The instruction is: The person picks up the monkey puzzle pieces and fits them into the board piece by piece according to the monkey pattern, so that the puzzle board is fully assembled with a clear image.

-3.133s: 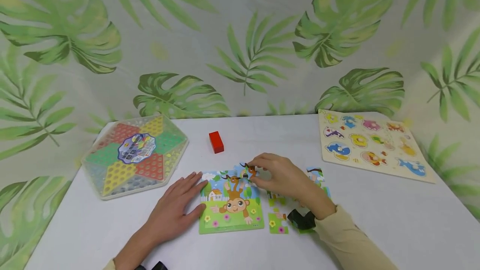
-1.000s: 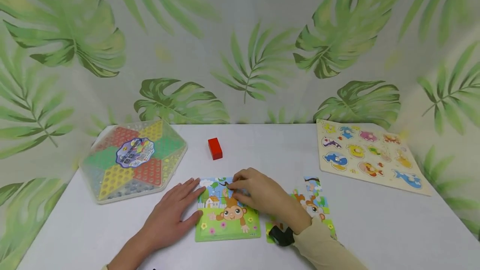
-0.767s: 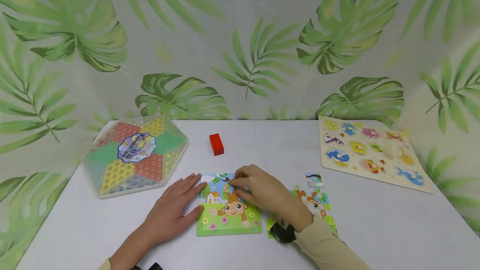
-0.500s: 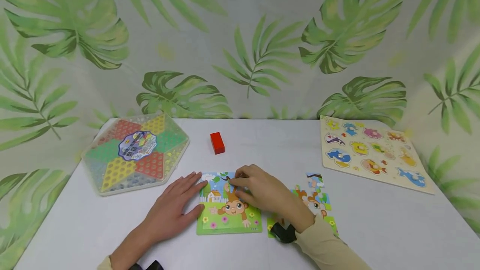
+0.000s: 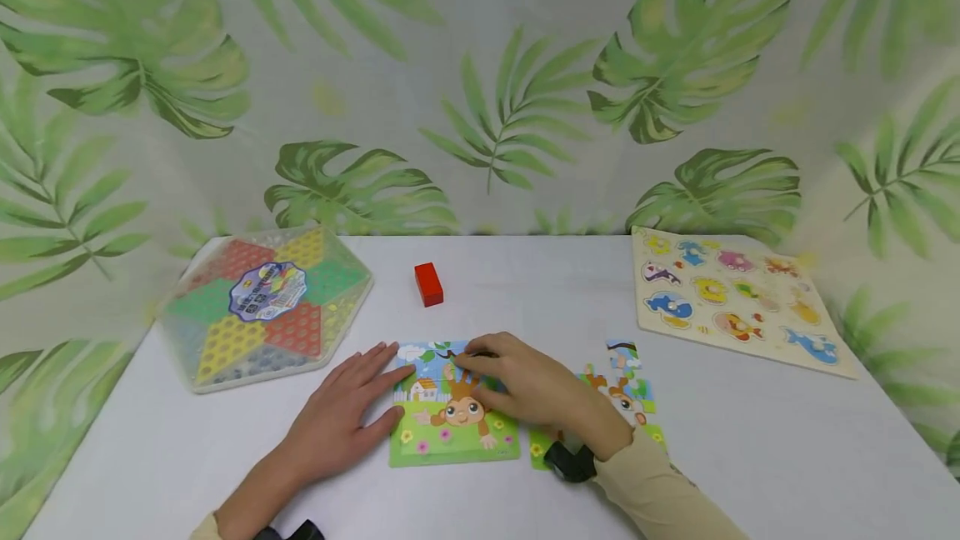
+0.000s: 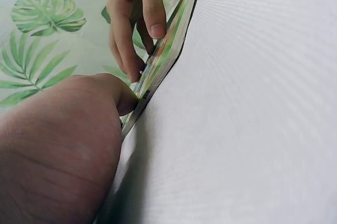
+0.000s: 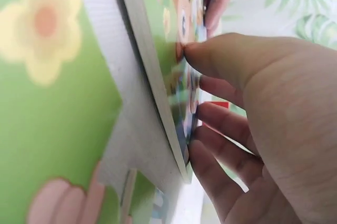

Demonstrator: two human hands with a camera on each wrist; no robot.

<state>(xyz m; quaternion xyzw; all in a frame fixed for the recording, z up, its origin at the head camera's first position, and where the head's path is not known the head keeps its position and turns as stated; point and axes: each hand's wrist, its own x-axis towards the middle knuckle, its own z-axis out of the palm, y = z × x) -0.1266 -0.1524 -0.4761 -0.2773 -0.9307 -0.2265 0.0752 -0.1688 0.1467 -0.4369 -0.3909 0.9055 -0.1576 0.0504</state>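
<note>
Head view, with both wrist views. We take the right hand (image 5: 528,386) as the dial centre: its fingers are curled and press down on the upper part of the monkey puzzle (image 5: 453,419), the fingertips (image 5: 468,361) at about 10 o'clock from the knuckles, on the sky strip by the far edge; whether a loose piece sits pinched beneath them we cannot tell, since the fingers cover the spot. In the right wrist view the thumb and fingers (image 7: 221,124) close on the board's edge (image 7: 158,103). The puzzle lies directly under and to 9 o'clock of this hand, its sides roughly square to the counter (image 5: 525,290). At 9 o'clock the left hand (image 5: 348,419) lies flat and spread, fingers straight, its fingertips and thumb touching the board's left edge; the left wrist view shows the thumb (image 6: 124,98) butted against that edge, bracing it. So the right hand is on the working spot and the left hand only steadies. At 3 to 4 o'clock, just beside the right wrist, lie the loose pieces (image 5: 626,386), partly joined. Farther out, a red block (image 5: 428,284) stands at 11 o'clock, a hexagonal checkers box (image 5: 266,307) at 10 o'clock, and a wooden peg puzzle (image 5: 731,298) at 2 o'clock, all well apart from the hands.
</note>
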